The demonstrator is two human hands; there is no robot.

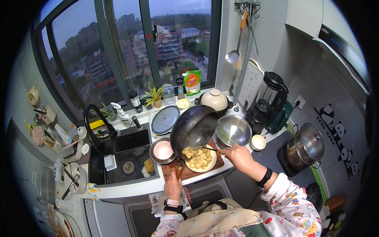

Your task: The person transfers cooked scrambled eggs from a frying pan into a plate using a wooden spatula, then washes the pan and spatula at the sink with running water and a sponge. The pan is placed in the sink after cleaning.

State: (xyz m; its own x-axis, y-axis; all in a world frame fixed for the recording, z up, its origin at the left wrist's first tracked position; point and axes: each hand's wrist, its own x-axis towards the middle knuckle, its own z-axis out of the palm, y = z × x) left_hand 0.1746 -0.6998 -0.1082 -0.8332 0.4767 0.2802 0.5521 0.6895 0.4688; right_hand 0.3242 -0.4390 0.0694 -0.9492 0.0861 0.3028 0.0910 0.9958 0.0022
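Note:
My left hand [173,185] grips the wooden handle of a black wok [189,127], which is tilted steeply with its mouth facing right and down. Below its lower rim, a white plate [210,166] on a wooden cutting board [174,171] holds a heap of yellowish tofu-like chunks [201,158]. Some of the food lies at the wok's edge, just over the plate. In my right hand [238,157] is the handle of a dark utensil, whose head is partly hidden by the food at the wok's rim.
Left of the board, a pink bowl [162,150] sits in a metal bowl, beside the black sink [118,174]. A steel basin [234,130], a small cream bowl [258,142] and a lidded clay pot [214,99] stand right and behind. A steel pot [305,143] rests on a cooker farther right.

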